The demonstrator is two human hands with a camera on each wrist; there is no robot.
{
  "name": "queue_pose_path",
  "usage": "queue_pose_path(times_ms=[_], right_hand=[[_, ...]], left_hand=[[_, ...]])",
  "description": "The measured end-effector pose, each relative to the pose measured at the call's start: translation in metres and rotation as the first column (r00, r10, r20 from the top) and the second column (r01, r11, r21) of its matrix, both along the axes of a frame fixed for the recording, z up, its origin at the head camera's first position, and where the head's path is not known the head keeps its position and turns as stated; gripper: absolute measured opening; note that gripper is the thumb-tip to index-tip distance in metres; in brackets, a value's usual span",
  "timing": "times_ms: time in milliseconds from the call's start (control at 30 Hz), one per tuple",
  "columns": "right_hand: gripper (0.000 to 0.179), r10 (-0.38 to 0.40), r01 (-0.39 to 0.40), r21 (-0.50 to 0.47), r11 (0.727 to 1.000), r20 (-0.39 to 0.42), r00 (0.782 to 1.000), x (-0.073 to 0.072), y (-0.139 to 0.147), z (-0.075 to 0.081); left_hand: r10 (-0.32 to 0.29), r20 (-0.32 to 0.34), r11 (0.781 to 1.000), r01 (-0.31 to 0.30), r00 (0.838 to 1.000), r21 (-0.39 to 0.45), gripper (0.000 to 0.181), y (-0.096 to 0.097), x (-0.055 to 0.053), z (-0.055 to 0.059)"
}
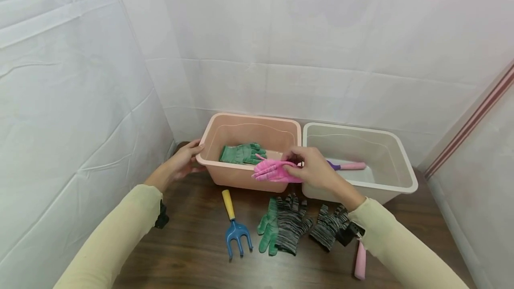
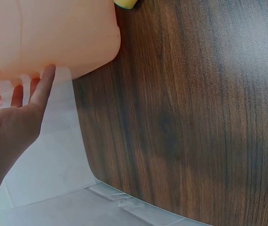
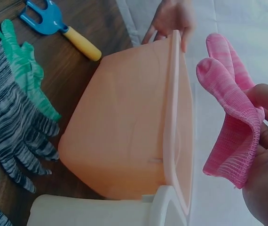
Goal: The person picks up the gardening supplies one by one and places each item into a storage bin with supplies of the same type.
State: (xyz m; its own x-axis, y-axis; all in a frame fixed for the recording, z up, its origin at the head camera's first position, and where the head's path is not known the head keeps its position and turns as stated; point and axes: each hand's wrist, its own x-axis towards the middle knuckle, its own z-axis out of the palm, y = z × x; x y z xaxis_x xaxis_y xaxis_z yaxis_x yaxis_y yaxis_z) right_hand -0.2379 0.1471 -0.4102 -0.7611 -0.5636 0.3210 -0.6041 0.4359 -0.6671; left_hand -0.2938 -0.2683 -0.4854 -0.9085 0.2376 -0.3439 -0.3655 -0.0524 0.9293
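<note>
My right hand (image 1: 311, 166) pinches a pink knit glove (image 1: 273, 171) above the front rim of the peach plastic bin (image 1: 241, 177). In the right wrist view the glove (image 3: 230, 103) hangs folded between thumb and fingers. At the bin's left end my left hand (image 1: 182, 159) holds the rim, thumb over the edge and fingers against the outer wall. Inside that bin lies a green glove (image 1: 241, 153). On the table in front are a blue hand fork (image 1: 237, 231) with a yellow handle, another green glove (image 1: 269, 231), and two grey-black striped gloves, one (image 1: 291, 224) overlapping the green.
A whitish bin (image 1: 405, 164) stands right beside the peach one, with a pink-and-purple handled tool (image 1: 353, 166) inside. Another pink handle (image 1: 360, 262) lies on the wooden table (image 1: 180, 253), partly hidden by my right forearm. White sheeting (image 1: 281, 57) hangs behind and at both sides.
</note>
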Motion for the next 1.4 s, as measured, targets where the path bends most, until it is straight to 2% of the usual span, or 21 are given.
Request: queue_pose_path(times_ms=[433, 867, 1100, 1400], right_hand=[[0.007, -0.027, 0.026, -0.017, 1.0, -0.012, 1.0, -0.019, -0.014, 0.003], [0.008, -0.089, 0.089, 0.026, 0.996, -0.006, 0.996, -0.038, -0.03, 0.01], [0.009, -0.073, 0.072, 0.03, 0.997, 0.012, 0.997, -0.048, -0.039, 0.008], [0.007, -0.118, 0.118, 0.008, 0.993, 0.034, 0.992, -0.064, -0.047, 0.003]], left_hand=[[-0.004, -0.002, 1.0, 0.004, 1.0, -0.009, 0.063, -0.001, 0.0, 0.0], [-0.005, -0.006, 1.0, 0.005, 1.0, -0.006, 0.063, -0.001, -0.001, 0.0], [-0.003, -0.006, 1.0, 0.003, 1.0, -0.003, 0.062, -0.001, -0.001, 0.0], [-0.006, -0.014, 1.0, 0.006, 1.0, -0.005, 0.062, -0.001, 0.0, 0.002]])
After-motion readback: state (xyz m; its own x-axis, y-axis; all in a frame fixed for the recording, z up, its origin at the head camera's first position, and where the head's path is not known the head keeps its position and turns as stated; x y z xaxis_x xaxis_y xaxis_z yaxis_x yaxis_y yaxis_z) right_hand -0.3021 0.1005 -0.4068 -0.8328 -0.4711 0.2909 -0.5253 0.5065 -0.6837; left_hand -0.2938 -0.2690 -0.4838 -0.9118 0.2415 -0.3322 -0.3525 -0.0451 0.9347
